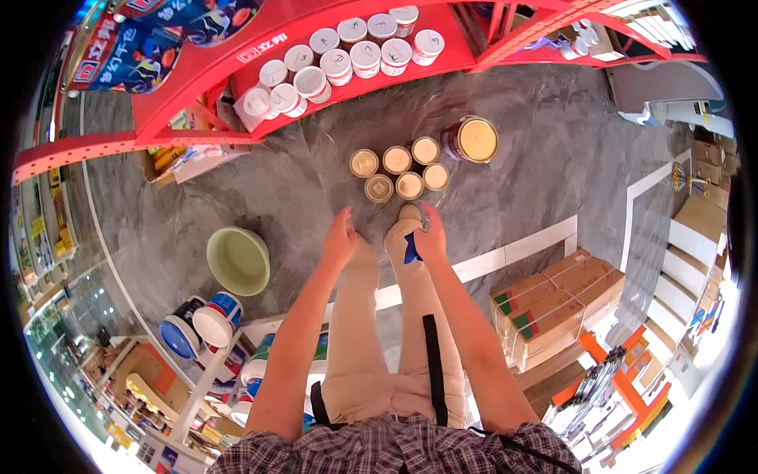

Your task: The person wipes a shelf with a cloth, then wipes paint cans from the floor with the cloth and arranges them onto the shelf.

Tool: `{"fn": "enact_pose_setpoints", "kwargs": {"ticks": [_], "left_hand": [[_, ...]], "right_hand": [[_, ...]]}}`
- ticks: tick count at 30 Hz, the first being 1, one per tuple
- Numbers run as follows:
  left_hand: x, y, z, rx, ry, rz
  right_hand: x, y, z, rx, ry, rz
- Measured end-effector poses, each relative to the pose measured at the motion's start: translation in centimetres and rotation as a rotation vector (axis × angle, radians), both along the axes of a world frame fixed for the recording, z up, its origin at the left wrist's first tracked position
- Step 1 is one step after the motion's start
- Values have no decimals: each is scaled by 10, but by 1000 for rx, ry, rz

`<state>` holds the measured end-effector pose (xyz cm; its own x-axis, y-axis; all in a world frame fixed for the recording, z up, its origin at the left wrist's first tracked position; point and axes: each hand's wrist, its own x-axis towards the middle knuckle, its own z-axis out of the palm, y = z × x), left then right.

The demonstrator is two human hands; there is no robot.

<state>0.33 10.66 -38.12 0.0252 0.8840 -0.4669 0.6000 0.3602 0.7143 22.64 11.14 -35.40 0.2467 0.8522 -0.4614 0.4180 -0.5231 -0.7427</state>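
Note:
My right hand (pixel 431 237) is closed on a blue cloth (pixel 411 250), which hangs from it in front of my leg. My left hand (pixel 340 235) is empty, its fingers apart and slightly bent, over the floor beside my left knee. Just beyond both hands, several small round cans (pixel 409 186) with gold-coloured lids stand upright in two close rows on the grey floor. To their right stands a larger dark can (pixel 478 140) with a yellowish lid. Neither hand touches a can.
Ahead, a red shelf (pixel 347 95) bears several white lidded jars (pixel 365 55) with letters on top. A pale green basin (pixel 238 261) sits on the floor at left, near paint buckets (pixel 217 320). Strapped cardboard boxes (pixel 557 304) are stacked at right.

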Motion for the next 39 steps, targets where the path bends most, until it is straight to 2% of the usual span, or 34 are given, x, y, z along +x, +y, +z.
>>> {"fn": "enact_pose_setpoints", "kwargs": {"ticks": [3,5,8,11,14,15,17,20,22,24,26,27,29,30,32,34,36,39], "left_hand": [[2,-3,-41,15,-7,48],[7,-10,-70,57,13,75],[20,-17,-107,11,-51,101],[30,-30,-168,-4,-33,72],[28,-32,-205,31,-11,46],[28,-31,-225,43,-3,52],[29,-29,-264,-67,-97,185],[35,-14,-298,-93,-27,141],[37,-5,-338,-129,-9,158],[45,8,-374,-167,5,167],[54,17,-401,-157,15,361],[60,19,-413,-147,16,352],[67,23,-435,-224,-93,596],[66,23,-440,-222,-94,592],[65,25,-447,-270,-294,578],[63,31,-445,-326,-365,604],[59,28,-438,-381,-434,642],[49,27,-433,-436,-523,565]], "right_hand": [[4,11,-43,2,31,45],[13,11,-73,112,30,154],[17,12,-107,15,-24,168],[14,9,-158,-56,3,119],[5,-7,-242,48,47,83],[-5,-1,-250,-141,169,-81],[-17,-9,-306,-87,143,3],[-39,-8,-366,71,63,69],[-45,10,-372,165,-16,164],[-48,19,-389,202,-108,143],[-47,16,-414,141,-332,264],[-50,17,-413,150,-331,254],[-55,23,-395,-125,-435,342],[-55,20,-403,-123,-436,338],[-54,21,-416,-70,-376,284],[-53,22,-434,-64,-351,268],[-53,19,-445,119,-328,230],[-48,27,-447,9,-203,253]]}}
